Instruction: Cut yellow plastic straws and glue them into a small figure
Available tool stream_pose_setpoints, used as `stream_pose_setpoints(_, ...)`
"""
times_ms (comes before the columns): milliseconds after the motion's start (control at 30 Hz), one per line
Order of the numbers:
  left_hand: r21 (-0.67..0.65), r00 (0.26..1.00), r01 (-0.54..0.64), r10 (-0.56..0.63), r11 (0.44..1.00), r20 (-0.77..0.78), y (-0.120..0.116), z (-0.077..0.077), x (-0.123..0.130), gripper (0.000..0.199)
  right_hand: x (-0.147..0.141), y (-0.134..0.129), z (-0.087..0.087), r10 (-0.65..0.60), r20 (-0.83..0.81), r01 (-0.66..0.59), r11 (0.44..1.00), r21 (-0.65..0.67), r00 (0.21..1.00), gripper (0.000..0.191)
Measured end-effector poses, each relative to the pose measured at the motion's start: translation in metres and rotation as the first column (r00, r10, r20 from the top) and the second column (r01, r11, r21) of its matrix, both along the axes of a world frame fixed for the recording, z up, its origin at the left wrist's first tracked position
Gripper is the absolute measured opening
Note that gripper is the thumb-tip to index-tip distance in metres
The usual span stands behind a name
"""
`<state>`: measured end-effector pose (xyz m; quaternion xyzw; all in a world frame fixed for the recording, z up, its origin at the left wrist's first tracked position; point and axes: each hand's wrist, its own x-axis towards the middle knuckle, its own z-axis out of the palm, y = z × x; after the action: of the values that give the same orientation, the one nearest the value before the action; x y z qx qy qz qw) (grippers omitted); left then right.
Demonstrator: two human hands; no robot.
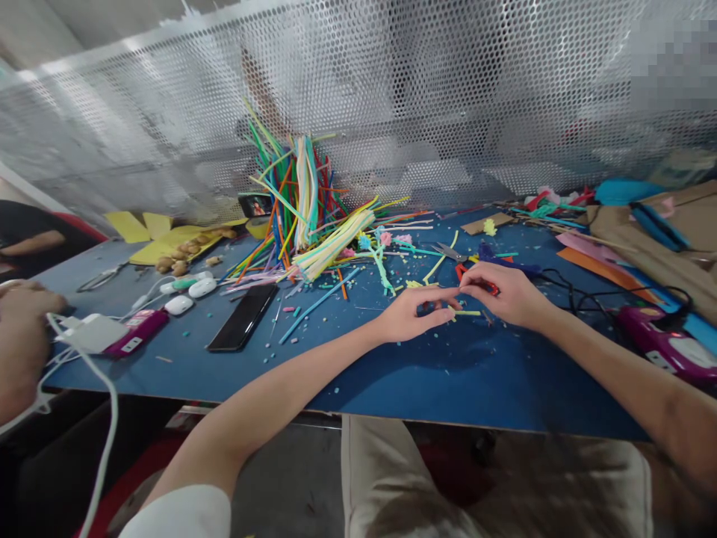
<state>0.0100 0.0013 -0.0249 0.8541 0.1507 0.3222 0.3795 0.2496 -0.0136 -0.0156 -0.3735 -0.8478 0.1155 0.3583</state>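
Observation:
My left hand (413, 314) reaches over the blue table with thumb and fingertips nearly together. From those tips a short yellow-green pipe cleaner piece (468, 313) sticks out to the right. Close beside it, my right hand (501, 290) is closed in a pinch; what lies between its fingertips is too small to make out. Red-handled cutting pliers (460, 270) lie just behind, their handles partly covered by the right hand. Behind the left hand stands a light green twisted pipe cleaner stem (382, 267) with pink (386, 238) and blue (364, 242) fuzzy tops.
Bundled pipe cleaners (305, 194) stand near the perforated metal screen (448, 97). A phone (243, 317), white chargers (92, 332) and a purple power strip (137, 332) lie left; another purple strip (669, 344) is right. Another person's hand (25, 314) rests at the left edge.

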Motion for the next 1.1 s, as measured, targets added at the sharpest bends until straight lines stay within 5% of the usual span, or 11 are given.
stream_pose_setpoints(567,0.102,1.0,0.015,-0.013,0.995,-0.019,0.003,-0.001,0.001,0.046,-0.005,0.001,-0.004,-0.055,0.134,0.058,0.998,-0.015,0.989,0.012)
stream_pose_setpoints(833,0.079,0.944,-0.326,0.328,0.942,-0.022,0.002,0.009,-0.003,0.033,-0.006,-0.001,-0.002,0.003,0.056,-0.001,0.999,-0.036,0.998,0.013)
stream_pose_setpoints(1100,-0.072,0.939,-0.344,0.345,0.936,-0.003,-0.001,0.01,0.0,0.037,-0.011,-0.006,0.0,-0.027,-0.011,0.027,0.999,0.033,1.0,0.014)
